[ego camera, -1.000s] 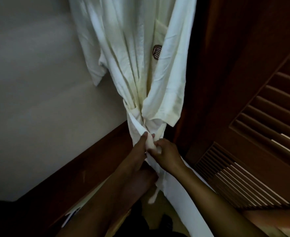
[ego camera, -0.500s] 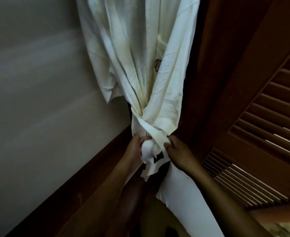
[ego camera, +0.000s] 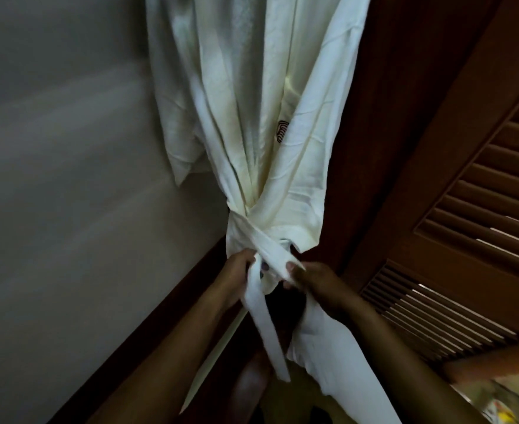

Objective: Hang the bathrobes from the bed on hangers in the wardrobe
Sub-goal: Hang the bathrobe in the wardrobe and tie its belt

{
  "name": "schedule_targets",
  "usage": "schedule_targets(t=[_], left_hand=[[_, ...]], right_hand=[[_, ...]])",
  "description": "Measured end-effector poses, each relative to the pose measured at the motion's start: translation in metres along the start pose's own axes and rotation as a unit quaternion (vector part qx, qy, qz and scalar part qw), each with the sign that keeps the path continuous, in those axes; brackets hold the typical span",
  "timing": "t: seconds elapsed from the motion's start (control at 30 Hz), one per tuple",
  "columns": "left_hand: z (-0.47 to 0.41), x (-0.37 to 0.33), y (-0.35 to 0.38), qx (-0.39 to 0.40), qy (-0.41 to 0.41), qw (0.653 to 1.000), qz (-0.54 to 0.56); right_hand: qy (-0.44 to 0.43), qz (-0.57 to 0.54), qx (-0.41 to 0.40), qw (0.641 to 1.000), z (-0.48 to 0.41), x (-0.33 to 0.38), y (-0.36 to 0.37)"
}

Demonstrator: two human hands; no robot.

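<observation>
The fingers (ego camera: 247,257) of the left hand (ego camera: 236,272) are curled round one strand of the white belt (ego camera: 270,250). From this hand the strand falls toward 6 o'clock as a loose, flat tail. The right hand (ego camera: 316,286) is just beside it, at 3 o'clock from the left one. Its thumb and fingertips pinch the other strand where the two strands cross. Both hands meet at the knot. Both forearms come up from the lower edge of the view, from about 6 and 5 o'clock, and are bare.

The belt goes round the waist of a cream-white bathrobe (ego camera: 246,117) and pulls the cloth there into tight folds. The bathrobe hangs down from 12 o'clock; its hanger is outside the view. One short sleeve hangs free at 9 o'clock from the waist. A small dark striped emblem (ego camera: 283,132) shows on the chest, partly hidden in a fold. Below the knot the skirt of the bathrobe passes under the right forearm toward 5 o'clock.

At 3 o'clock stands the brown louvred wardrobe door (ego camera: 472,246). At 9 o'clock there is a pale wall (ego camera: 56,179) with a dark wooden skirting (ego camera: 160,316) along its foot.
</observation>
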State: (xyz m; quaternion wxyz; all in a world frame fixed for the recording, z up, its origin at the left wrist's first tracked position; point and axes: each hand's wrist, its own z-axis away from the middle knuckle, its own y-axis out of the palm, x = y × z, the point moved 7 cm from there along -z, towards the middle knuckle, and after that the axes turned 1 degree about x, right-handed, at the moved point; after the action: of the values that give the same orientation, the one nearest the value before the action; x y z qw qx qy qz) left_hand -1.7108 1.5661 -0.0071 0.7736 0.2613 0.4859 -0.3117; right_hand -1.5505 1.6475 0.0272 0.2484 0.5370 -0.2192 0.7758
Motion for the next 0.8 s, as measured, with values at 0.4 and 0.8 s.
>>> schedule_targets(t=[0.4, 0.8], left_hand=[[0.001, 0.002, -0.015, 0.124, -0.011, 0.985, -0.12], [-0.013, -0.003, -0.067, -0.038, -0.006, 0.998, -0.044]], right_hand=[[-0.078, 0.079, -0.28, 0.954, -0.026, 0.048, -0.036], [-0.014, 0.096, -0.415, 0.905, -0.002, 0.004, -0.147]])
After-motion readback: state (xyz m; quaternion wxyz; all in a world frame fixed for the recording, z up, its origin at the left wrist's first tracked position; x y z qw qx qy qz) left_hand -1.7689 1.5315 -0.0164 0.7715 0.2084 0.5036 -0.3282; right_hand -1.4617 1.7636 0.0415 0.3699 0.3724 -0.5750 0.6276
